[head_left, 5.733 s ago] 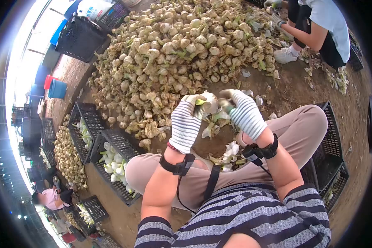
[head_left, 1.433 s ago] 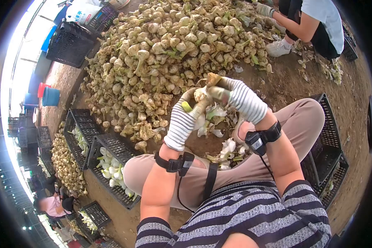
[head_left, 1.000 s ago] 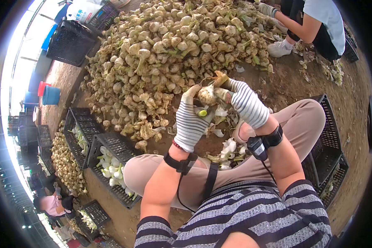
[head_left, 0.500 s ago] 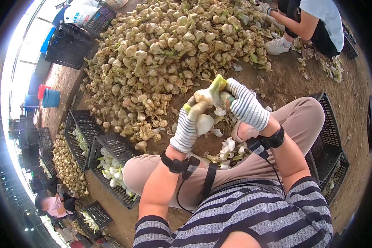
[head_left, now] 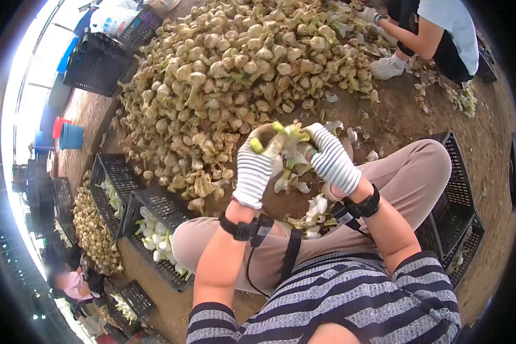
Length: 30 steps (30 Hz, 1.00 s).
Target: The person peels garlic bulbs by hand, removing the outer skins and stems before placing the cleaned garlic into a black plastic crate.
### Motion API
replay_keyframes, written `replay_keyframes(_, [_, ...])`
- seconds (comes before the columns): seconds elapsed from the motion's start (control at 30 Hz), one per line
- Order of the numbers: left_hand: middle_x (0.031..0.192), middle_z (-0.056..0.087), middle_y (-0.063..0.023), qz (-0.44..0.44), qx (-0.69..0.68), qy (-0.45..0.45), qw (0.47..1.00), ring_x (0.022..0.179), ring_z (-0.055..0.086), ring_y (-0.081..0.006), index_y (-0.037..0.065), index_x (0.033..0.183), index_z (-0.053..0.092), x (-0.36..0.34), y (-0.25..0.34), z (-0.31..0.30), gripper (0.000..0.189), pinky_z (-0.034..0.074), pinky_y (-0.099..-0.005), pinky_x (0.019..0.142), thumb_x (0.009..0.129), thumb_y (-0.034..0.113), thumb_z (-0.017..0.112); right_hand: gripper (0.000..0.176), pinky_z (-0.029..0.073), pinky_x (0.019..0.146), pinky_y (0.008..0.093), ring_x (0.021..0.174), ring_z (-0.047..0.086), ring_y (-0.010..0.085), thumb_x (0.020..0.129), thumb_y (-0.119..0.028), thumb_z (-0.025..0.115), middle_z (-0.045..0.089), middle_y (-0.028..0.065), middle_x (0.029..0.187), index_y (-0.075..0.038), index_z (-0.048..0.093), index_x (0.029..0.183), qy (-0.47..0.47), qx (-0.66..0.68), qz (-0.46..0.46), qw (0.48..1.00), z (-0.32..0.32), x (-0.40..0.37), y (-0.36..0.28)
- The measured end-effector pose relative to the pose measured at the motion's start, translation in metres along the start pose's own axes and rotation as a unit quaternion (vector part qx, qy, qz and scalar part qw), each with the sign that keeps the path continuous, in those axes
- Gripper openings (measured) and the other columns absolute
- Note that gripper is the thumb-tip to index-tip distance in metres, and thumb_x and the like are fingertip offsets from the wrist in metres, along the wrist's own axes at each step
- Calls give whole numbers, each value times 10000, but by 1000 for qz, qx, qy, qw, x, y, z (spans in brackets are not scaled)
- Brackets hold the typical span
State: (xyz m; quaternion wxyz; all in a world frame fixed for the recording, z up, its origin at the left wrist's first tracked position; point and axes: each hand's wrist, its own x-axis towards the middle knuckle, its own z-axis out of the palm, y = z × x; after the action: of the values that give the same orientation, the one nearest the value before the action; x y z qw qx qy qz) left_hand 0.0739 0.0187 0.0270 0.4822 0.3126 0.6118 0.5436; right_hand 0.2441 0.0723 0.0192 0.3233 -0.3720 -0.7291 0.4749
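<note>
Both my hands wear striped gloves and meet over the ground in front of my crossed legs. My left hand [head_left: 255,166] is closed round a garlic bulb [head_left: 277,146], whose green-tipped stalk points up and away from me. Loose skin [head_left: 295,150] hangs off the bulb on the right, with the fingers of my right hand [head_left: 330,156] closed on it. Below them, whitish peeled garlic [head_left: 315,211] and shed skins lie on the soil by my feet.
A large heap of unpeeled garlic [head_left: 212,74] spreads ahead. Black crates [head_left: 160,200] with peeled garlic stand at my left knee, and more crates [head_left: 456,212] at my right. A co-worker [head_left: 436,40] sits at the upper right. Blue and red buckets [head_left: 70,136] are far left.
Both hands have moved slightly down and the bulb has turned. Its skin now hangs loose toward my right hand, and the bulb's white side is less visible.
</note>
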Motion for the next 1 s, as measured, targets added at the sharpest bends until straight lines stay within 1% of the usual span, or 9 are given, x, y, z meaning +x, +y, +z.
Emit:
replay_keyframes(0.1, [828,653,-18,-30,-17,-7,999,711,591,-82,16,992,650,7,-16,-11,131,481,-221,633,917,123,638,296,470,811,344,872,572,211,806,19,512,596,105,938,1,578,1094,-28,-9,-8,1000,15,-3,13])
replay_keyframes(0.33, [843,651,23,-10,-19,-94,995,694,557,-37,68,1028,677,-7,7,-13,161,442,-181,593,931,188,631,302,461,681,267,743,545,130,842,10,506,642,22,892,-8,619,1121,-2,298,285,911,-3,6,67])
replay_keyframes(0.4, [841,649,27,-3,-45,-98,994,703,552,-33,69,1028,678,-14,19,-12,169,442,-182,603,930,199,633,296,460,663,276,710,535,143,847,4,505,646,44,865,-4,616,1120,69,68,242,965,6,6,120])
replay_keyframes(0.5, [822,635,36,8,-48,-91,995,677,528,-19,71,1036,678,-23,31,-15,150,426,-178,579,925,164,638,301,495,803,359,893,635,317,871,-36,495,669,187,988,-22,611,1148,-191,-159,141,958,6,-15,139])
replay_keyframes(0.53, [814,633,33,7,-21,-87,996,659,520,-15,71,1038,677,-25,31,-17,140,415,-174,560,921,136,639,273,497,830,376,957,634,356,895,-76,510,656,222,1028,-24,611,1143,-100,-237,99,961,11,-27,115])
replay_keyframes(0.6, [771,616,36,6,23,-74,997,609,491,-3,74,1041,676,-30,33,-16,136,375,-165,511,910,64,639,265,500,829,367,943,639,342,901,-98,532,659,218,1019,-20,613,1141,-46,-165,67,983,2,-19,60])
replay_keyframes(0.7, [807,602,-1,234,214,-48,947,646,539,-60,62,1002,679,-25,20,-10,147,441,-216,563,861,26,656,254,509,812,348,902,650,307,906,-149,591,663,205,988,-10,621,1117,6,28,97,995,-17,-5,-29])
replay_keyframes(0.77, [854,619,-105,259,250,-49,931,747,618,-241,73,1002,672,-29,25,-1,225,501,-304,668,788,9,694,219,510,778,347,856,650,295,890,-149,619,663,188,950,-5,629,1055,3,-40,54,998,-18,1,-47])
replay_keyframes(1.0, [861,618,-102,376,354,-54,854,748,619,-254,88,994,674,-28,16,4,310,504,-317,666,711,-34,696,176,513,738,376,821,644,331,872,-124,620,660,174,921,-30,637,1020,-5,-310,-37,950,-9,-5,-27])
